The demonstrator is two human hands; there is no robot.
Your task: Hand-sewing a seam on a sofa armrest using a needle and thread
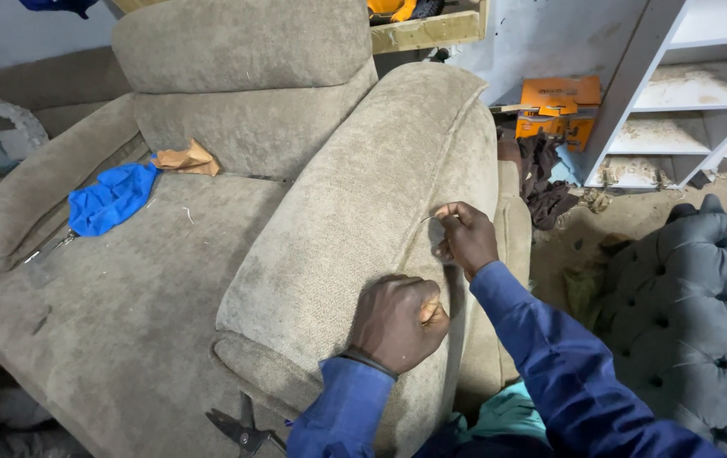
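A beige fabric armchair [211,280] fills the view. My left hand [399,321] is a closed fist pressed on the seam of its right armrest [363,203]. Just beyond it, my right hand [465,237] pinches a thin curved needle [428,220] at the same seam on the armrest's outer edge. Both arms wear blue sleeves.
A blue cloth [111,197] and a tan paper scrap [187,159] lie on the seat. Black scissors [240,428] rest at the chair's front edge. A grey tufted seat [694,314] stands at right, with white shelves [686,102] and an orange box [559,106] behind.
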